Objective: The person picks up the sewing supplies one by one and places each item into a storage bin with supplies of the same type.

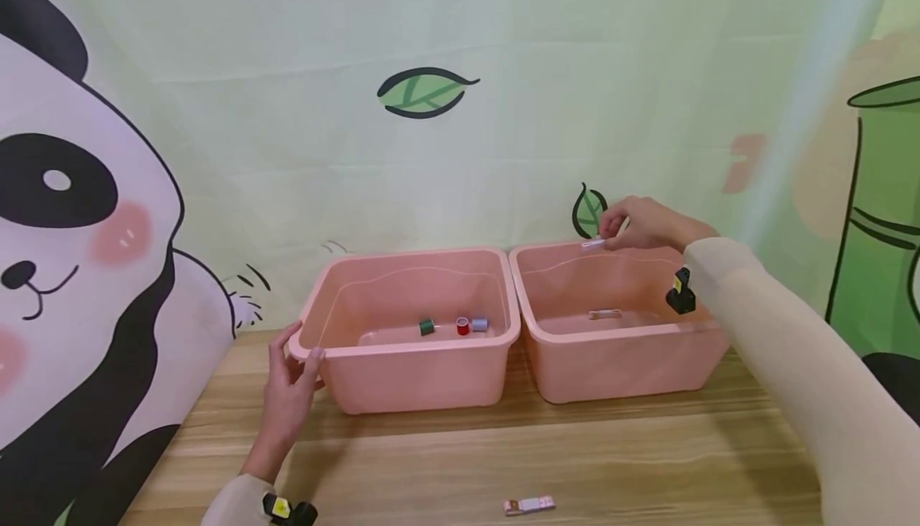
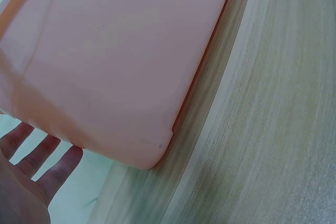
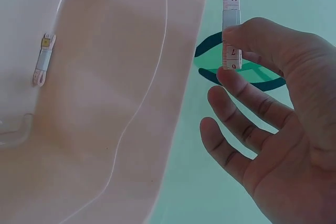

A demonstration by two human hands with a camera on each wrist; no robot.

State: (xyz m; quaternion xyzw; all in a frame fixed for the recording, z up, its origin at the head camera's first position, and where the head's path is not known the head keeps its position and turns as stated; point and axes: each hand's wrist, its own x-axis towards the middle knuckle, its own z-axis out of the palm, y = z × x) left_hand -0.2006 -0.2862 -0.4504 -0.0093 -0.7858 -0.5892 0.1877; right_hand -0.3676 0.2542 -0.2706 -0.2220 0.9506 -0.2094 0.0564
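Between thumb and index finger my right hand (image 3: 294,93) pinches a folded white tape measure (image 3: 231,22) with printed numbers. That hand is over the back rim of the right pink bin (image 1: 618,341). Inside this bin lies a second folded tape measure (image 1: 605,314). My left hand (image 1: 289,382) grips the front left corner of the left pink bin (image 1: 420,374), thumb on the rim and fingers around the side. In the left bin are small spools: a green one (image 1: 427,326), a red one (image 1: 462,326) and a pale blue one (image 1: 480,325).
A third folded tape measure (image 1: 529,505) lies on the wooden table (image 1: 431,462) near its front. Both bins stand side by side against a printed cloth backdrop (image 1: 287,135) with a panda on the left.
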